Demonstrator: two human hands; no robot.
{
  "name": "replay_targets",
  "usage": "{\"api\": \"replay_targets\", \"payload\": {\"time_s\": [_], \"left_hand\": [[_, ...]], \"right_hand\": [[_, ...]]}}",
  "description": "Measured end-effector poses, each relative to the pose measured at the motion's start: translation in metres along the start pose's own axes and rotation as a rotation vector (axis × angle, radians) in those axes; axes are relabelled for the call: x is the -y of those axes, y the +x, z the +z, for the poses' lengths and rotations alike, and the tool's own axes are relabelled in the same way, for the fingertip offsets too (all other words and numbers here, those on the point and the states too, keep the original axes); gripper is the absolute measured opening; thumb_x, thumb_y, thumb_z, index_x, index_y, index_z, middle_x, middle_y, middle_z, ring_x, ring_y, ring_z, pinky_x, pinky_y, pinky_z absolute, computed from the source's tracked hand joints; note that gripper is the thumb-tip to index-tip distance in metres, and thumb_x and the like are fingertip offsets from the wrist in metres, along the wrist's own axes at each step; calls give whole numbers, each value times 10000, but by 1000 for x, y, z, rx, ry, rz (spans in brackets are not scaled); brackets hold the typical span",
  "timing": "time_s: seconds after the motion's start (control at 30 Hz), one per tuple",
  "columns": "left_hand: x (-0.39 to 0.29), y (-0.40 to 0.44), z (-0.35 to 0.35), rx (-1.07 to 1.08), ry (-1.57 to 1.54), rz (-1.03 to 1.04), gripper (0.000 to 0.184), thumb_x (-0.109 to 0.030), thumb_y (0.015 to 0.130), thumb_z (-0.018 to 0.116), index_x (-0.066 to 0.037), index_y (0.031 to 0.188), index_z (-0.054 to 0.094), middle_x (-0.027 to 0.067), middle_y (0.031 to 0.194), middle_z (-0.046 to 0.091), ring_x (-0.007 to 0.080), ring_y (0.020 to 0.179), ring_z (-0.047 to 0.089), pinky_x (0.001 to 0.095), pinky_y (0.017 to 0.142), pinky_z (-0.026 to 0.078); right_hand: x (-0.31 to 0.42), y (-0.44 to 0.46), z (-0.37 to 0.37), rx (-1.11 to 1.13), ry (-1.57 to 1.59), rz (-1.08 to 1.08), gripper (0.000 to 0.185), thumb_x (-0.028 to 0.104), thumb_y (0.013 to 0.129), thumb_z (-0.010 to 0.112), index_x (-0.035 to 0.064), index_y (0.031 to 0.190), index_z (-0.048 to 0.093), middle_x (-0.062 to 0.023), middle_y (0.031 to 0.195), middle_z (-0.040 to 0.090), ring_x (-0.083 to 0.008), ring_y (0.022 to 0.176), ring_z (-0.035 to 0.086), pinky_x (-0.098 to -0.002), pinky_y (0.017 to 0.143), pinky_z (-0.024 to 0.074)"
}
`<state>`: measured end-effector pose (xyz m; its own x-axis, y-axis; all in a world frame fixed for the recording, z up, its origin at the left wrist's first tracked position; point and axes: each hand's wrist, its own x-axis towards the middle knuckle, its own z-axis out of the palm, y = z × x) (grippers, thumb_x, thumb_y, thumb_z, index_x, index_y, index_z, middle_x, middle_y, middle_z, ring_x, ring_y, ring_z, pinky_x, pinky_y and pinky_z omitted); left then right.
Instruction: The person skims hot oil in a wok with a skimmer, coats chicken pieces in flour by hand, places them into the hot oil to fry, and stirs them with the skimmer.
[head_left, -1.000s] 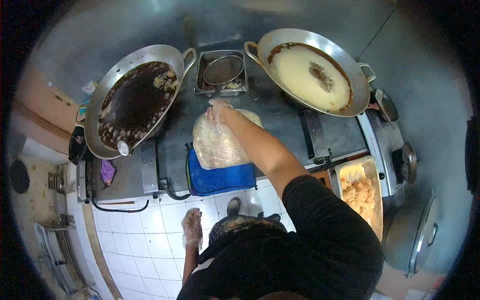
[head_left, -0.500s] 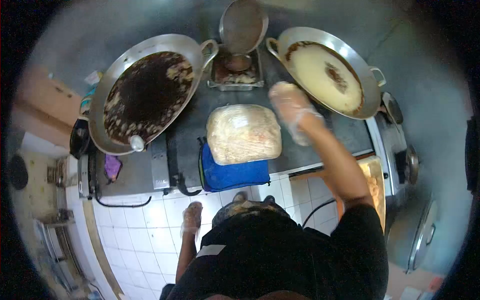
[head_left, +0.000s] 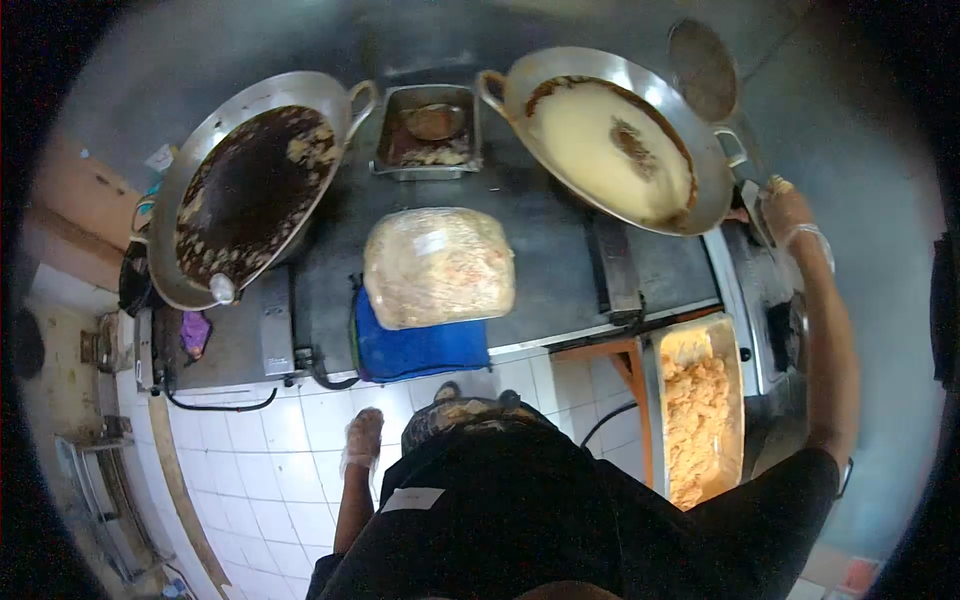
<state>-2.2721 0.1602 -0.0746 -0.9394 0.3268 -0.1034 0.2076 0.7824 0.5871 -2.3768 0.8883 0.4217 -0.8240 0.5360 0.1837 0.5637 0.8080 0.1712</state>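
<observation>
My right hand (head_left: 787,212), in a clear plastic glove, is closed at the far right, beside the right-hand wok (head_left: 520,85). It appears to grip the handle of a round strainer (head_left: 703,72), whose bowl is raised beyond that wok's rim. Pale foam (head_left: 590,150) covers most of the dark liquid inside. My left hand (head_left: 363,437), also gloved, hangs low over the floor with its fingers loosely extended and nothing visible in them. A plastic-wrapped block or container of pale food (head_left: 440,270) lies on the counter, partly over a blue cloth (head_left: 420,350).
Another wok (head_left: 165,230) at left holds dark liquid with floating bits; a spoon-like metal end (head_left: 222,289) rests at its rim. Between the woks sits a metal tray (head_left: 390,130) with a round scoop (head_left: 433,121). A long tray (head_left: 735,400) of orange battered pieces (head_left: 695,420) stands at lower right.
My right hand and the strainer have swung right, from above the middle tray to beyond the right wok. The view has shifted, revealing more of the orange-food tray. My left hand still hangs low.
</observation>
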Motion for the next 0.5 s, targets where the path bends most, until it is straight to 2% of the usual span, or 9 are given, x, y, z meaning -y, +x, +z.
{"api": "replay_targets", "payload": {"time_s": [0.07, 0.1, 0.2, 0.27, 0.3, 0.37, 0.43, 0.47, 0.5], "left_hand": [[-10, 1, 11, 59, 423, 177, 167, -119, 846, 501, -85, 953, 624, 98, 995, 642, 270, 947, 613, 412, 778, 500], [-31, 1, 5, 218, 438, 27, 126, -124, 839, 524, -88, 917, 616, 114, 942, 637, 290, 902, 615, 430, 744, 498], [-37, -16, 26, 173, 273, -62, 132, -139, 827, 533, -105, 913, 628, 112, 937, 641, 291, 894, 619, 425, 729, 501], [4, -37, 82, 61, -201, -326, 130, -153, 822, 530, -114, 886, 635, 121, 907, 641, 291, 894, 620, 417, 719, 500], [2, -41, 92, 46, -261, -365, 125, -155, 821, 531, -114, 873, 637, 123, 888, 642, 293, 878, 624, 416, 711, 501], [-24, -43, 93, 52, -204, -278, 110, -147, 813, 540, -102, 831, 639, 125, 823, 647, 297, 798, 638, 407, 665, 504], [-71, -44, 80, 133, -5, -195, 105, -144, 810, 541, -92, 808, 632, 130, 792, 643, 302, 759, 636, 411, 640, 498], [-86, -45, 77, 170, 96, -156, 104, -142, 809, 542, -87, 796, 629, 133, 777, 641, 305, 740, 636, 412, 627, 496], [-68, -55, 104, 70, -249, -338, 99, -133, 810, 539, -78, 790, 620, 145, 774, 634, 312, 733, 629, 423, 622, 491]], "right_hand": [[-45, 8, 31, 47, -119, -126, 196, 176, 875, 532, 55, 991, 633, -164, 934, 676, -334, 823, 664, -413, 727, 512], [-73, 24, 71, 108, -228, -256, 183, 179, 860, 546, 77, 975, 646, -151, 938, 678, -321, 842, 664, -400, 727, 514], [-123, 49, 145, 256, -595, -734, 140, 187, 806, 592, 147, 914, 671, -107, 917, 677, -265, 867, 654, -345, 722, 514], [-101, 32, 138, 515, -360, -806, 98, 196, 807, 592, 167, 877, 655, -69, 844, 648, -218, 781, 615, -314, 657, 490], [-99, 28, 137, 728, 26, -636, 85, 205, 832, 574, 160, 867, 637, -50, 799, 623, -202, 706, 584, -312, 597, 470], [-98, 21, 136, 1076, 802, -225, 105, 222, 883, 538, 146, 847, 602, -10, 711, 574, -171, 557, 523, -309, 477, 429], [-87, 12, 131, 1311, 1576, 278, 163, 238, 933, 502, 132, 828, 567, 29, 622, 526, -140, 407, 461, -306, 356, 388], [-76, 7, 127, 1226, 1562, 262, 156, 248, 937, 503, 136, 843, 557, 42, 606, 504, -115, 396, 438, -281, 336, 363], [-60, 0, 120, 1144, 1543, 242, 150, 258, 941, 504, 141, 859, 547, 55, 590, 483, -91, 385, 416, -256, 316, 337]]}}
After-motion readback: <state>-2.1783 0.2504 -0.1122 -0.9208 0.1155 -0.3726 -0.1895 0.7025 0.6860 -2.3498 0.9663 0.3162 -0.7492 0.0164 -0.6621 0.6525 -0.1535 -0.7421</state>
